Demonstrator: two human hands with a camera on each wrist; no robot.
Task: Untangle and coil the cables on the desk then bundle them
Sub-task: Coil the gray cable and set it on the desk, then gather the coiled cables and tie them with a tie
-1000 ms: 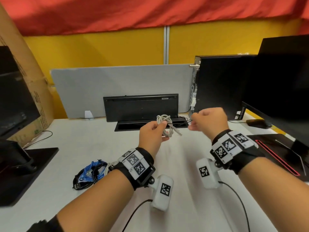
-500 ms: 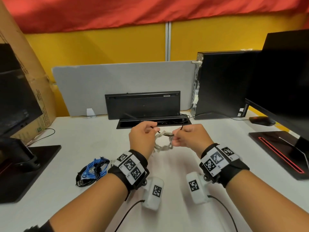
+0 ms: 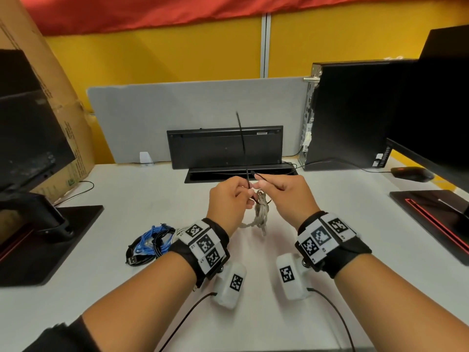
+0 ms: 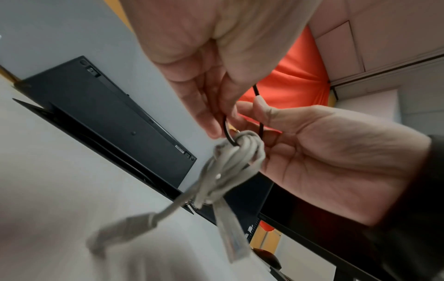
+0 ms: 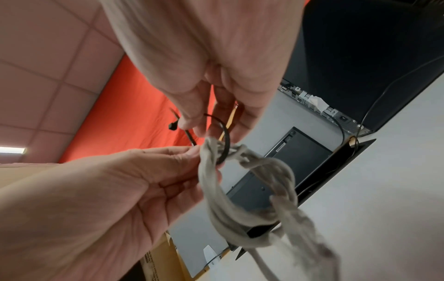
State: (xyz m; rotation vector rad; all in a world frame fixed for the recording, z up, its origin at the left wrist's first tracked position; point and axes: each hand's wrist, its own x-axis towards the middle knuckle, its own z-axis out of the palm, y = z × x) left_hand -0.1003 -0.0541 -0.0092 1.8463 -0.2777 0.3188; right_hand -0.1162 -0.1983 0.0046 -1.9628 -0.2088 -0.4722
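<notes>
Grey cable coil (image 3: pixel 259 217) hanging lengthwise downward, black zip tie (image 3: pixel 242 138) tail upward, both hands pinching

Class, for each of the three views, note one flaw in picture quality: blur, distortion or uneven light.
Head view: wide-angle bending curves the desk edges and monitors; fairly sharp. Left wrist view: the grey cable blurs toward its dangling plug, and the foreground is smeared. Right wrist view: the grey cable's lower loops are motion-blurred, while the black zip tie stays fairly crisp.

Grey coiled cable (image 3: pixel 259 216): 1. Black cable tie (image 3: pixel 243 138): 1. Blue-and-black cable bundle (image 3: pixel 150 243): 1. Keyboard (image 3: pixel 224 146): 1. Mouse (image 3: pixel 411 173): 1. Monitors: 2.
</notes>
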